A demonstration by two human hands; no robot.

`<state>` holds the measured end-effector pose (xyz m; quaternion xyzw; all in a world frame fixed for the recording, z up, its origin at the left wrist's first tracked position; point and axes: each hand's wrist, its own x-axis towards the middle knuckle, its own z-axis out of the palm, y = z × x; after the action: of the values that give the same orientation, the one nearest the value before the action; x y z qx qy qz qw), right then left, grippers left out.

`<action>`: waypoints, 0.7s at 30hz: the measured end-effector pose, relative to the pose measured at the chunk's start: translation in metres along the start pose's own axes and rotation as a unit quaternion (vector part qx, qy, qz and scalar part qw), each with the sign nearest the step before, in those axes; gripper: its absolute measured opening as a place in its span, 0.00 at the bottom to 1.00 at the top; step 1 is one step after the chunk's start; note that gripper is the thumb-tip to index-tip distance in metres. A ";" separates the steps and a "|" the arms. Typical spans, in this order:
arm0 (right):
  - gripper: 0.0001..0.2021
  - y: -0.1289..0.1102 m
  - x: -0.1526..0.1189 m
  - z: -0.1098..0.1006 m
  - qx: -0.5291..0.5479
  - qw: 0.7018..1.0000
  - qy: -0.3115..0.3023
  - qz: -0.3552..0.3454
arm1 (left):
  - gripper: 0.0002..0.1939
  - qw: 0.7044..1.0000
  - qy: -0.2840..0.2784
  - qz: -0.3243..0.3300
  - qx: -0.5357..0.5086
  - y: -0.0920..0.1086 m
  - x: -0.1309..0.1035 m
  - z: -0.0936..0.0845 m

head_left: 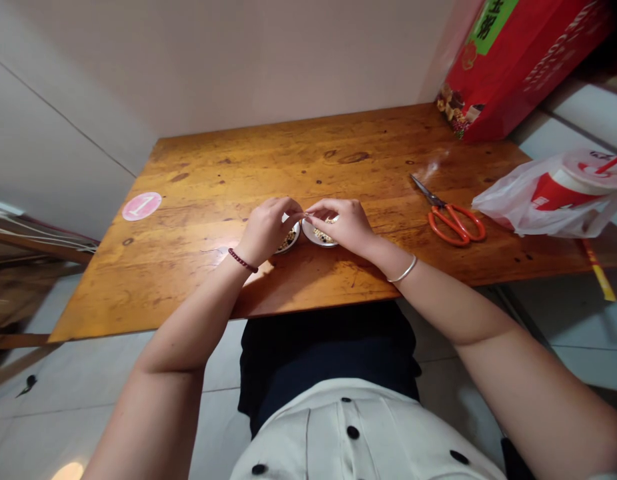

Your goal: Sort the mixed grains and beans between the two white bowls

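Two small white bowls stand side by side near the table's front edge. Pale yellow and dark bean-like pieces (289,238) lie in the left bowl (295,244). The right bowl (308,231) holds mostly pale yellow ones. Over the left bowl is my left hand (266,230), partly hiding it, with thumb and fingers pinched. My right hand (345,223) is above the right bowl, its fingers also in a pinch. The fingertips of both hands meet over the gap between the bowls. Whatever is between them is too small to name.
Orange-handled scissors (453,223) lie on the wooden table (248,167) to the right. Beyond them are a lidded cup in a plastic bag (563,193) and a red box (518,73). A round pink sticker marked 1 (142,206) is at the left edge.
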<state>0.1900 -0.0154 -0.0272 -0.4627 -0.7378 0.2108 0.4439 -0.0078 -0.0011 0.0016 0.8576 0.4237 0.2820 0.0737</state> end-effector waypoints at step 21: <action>0.05 0.005 0.003 0.000 -0.038 0.997 -0.026 0.069 | 0.14 0.961 -0.237 -0.079 0.116 -0.032 0.001 -0.046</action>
<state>0.1919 -0.0103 -0.0293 -0.5234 -0.7232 0.2246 0.3906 -0.0543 0.0145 0.0287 0.8665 0.4901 0.0128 0.0941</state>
